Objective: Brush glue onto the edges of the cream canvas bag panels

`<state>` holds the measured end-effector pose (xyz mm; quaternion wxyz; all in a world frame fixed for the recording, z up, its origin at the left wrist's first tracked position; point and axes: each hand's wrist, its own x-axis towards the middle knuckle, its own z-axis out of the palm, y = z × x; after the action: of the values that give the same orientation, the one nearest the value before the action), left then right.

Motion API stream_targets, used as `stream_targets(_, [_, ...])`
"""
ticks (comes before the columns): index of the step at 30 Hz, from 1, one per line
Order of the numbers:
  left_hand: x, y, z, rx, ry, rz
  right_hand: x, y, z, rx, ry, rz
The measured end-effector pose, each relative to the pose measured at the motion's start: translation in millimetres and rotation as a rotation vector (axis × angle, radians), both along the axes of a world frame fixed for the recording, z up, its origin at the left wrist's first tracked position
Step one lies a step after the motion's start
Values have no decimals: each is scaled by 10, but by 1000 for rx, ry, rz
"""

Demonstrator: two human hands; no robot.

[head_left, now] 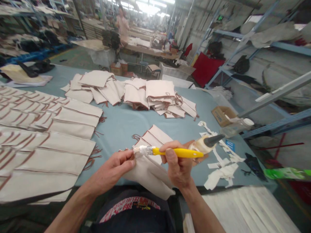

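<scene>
My right hand [176, 161] is closed around the yellow handle of a paintbrush [181, 152]. The brush's whitish bristle end points left and touches the edge of a cream fabric piece [152, 176]. With thumb and fingers, my left hand [119, 166] pinches that edge right beside the bristles. The piece hangs down over the table's front edge. Just behind it lie more cream pieces [155, 136] with brown edging and loose brown cord. To the right of my right hand lies a glue bottle [202, 145] with a dark pointed nozzle, partly hidden by the brush and hand.
Overlapping rows of cream pieces [60, 145] cover the table's left side. Loose piles [159, 92] lie at the back. White scraps [224, 171], a cardboard box [223, 116] and a clear jar [239, 127] are on the right, near a blue metal rack [267, 119].
</scene>
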<state>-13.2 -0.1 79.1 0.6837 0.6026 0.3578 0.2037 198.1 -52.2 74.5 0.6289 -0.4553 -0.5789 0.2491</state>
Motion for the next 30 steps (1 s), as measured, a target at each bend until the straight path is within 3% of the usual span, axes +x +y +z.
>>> stream_targets(7, [-16, -11, -114, -178, -88, 56, -45, 58, -24, 50, 204, -100])
stream_targets(10, [-39, -6, -132, -161, -81, 54, 6, -68, -42, 18, 236, -153])
stream_targets(13, [-30, -1, -144, -114, -53, 61, -15, -146, -95, -28, 213, -120])
stream_targets(16, [8, 3, -141, -93, -50, 39, -99, -105, -139, -52, 211, -75])
stream_targets(19, [41, 1, -123, -51, -47, 6, -142, -31, -122, -27, 308, -168])
stream_targets(22, [52, -26, -136, 204, 52, 16, -90, -32, -58, -31, 399, -247])
stream_targets(28, [97, -163, -357, 1069, 162, 100, 82, -141, 2, -200, 462, -307])
stream_targets(30, [115, -191, -424, 1290, 189, 99, 100, -147, 12, -241, 468, -320])
